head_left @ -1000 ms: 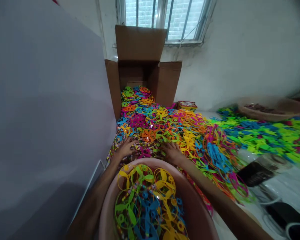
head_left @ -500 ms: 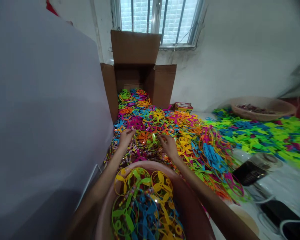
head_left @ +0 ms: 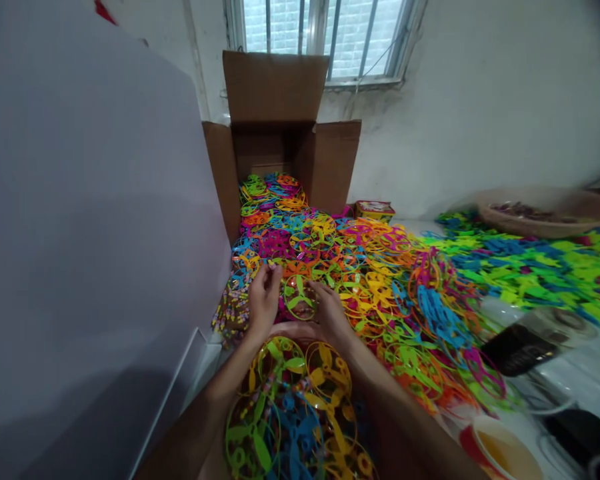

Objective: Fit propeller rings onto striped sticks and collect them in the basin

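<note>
My right hand (head_left: 331, 312) pinches the rim of a green three-bladed propeller ring (head_left: 299, 297) just beyond the tub. To its left, my left hand (head_left: 264, 300) is closed, with a small pale pinkish bit showing at the fingertips; what it is cannot be made out. Below both hands stands a pink tub (head_left: 297, 330), holding green, blue and yellow propeller rings and small multicoloured beaded pieces. A large heap of mixed-colour propeller rings (head_left: 375, 287) spreads behind and right of my hands. Small striped multicoloured pieces (head_left: 233, 310) lie left of my left hand.
An open cardboard box (head_left: 275, 90) lies behind the heap, rings spilling out. A pale panel (head_left: 105, 233) rises on the left. Rightward are green and blue plastic pieces (head_left: 530, 267), a shallow basin (head_left: 545, 227), a dark-labelled container (head_left: 525, 343) and a cup (head_left: 505, 450).
Both hands have come nearer the tub and closer together. The green propeller ring now shows clearly upright in my right hand. The view has shifted slightly left.
</note>
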`<state>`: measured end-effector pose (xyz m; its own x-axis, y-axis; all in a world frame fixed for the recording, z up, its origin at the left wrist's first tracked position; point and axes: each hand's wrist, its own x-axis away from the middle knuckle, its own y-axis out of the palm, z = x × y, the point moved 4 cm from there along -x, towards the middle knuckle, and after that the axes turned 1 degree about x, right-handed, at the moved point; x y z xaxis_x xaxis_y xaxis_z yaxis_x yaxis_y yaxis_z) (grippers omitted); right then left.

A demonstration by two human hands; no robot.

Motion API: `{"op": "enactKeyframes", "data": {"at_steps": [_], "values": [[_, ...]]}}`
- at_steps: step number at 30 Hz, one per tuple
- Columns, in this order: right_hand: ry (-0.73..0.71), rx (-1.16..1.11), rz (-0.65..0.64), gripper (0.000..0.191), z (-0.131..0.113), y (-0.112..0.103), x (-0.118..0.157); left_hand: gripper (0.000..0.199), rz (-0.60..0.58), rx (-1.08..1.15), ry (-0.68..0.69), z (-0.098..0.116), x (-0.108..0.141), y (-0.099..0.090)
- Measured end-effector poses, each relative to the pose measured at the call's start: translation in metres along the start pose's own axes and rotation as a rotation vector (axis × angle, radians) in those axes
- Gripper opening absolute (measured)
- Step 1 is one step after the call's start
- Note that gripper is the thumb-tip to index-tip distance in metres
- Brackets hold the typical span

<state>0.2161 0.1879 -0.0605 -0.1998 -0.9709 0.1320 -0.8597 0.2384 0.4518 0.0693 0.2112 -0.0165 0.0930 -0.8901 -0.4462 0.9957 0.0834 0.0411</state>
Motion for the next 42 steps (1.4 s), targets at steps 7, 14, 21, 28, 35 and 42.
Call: {"op": "enactKeyframes", "data": {"at_steps": [7,14,21,28,35,42], "values": [[0.013,-0.106,0.005,0.041,-0.009,-0.003,0.008,0.025,-0.055,-0.236,0.109,-0.003,-0.003,-0.001],[-0.023,-0.074,-0.216,0.043,-0.015,0.009,0.013,0.024,-0.22,-0.333,0.09,-0.009,-0.003,0.006],[-0.072,-0.042,-0.122,0.036,-0.01,-0.003,0.004,0.02,-0.176,-0.38,0.113,0.0,0.001,0.004],[-0.115,0.342,-0.205,0.039,-0.01,-0.01,0.0,0.021,-0.166,-0.015,-0.001,-0.006,-0.005,0.001],[-0.072,0.326,-0.311,0.035,-0.012,-0.001,0.009,0.033,-0.16,0.194,-0.144,-0.009,-0.01,-0.001],[-0.05,0.214,-0.382,0.037,-0.009,0.007,0.019,0.034,-0.271,0.229,-0.2,-0.011,-0.008,0.004]]}}
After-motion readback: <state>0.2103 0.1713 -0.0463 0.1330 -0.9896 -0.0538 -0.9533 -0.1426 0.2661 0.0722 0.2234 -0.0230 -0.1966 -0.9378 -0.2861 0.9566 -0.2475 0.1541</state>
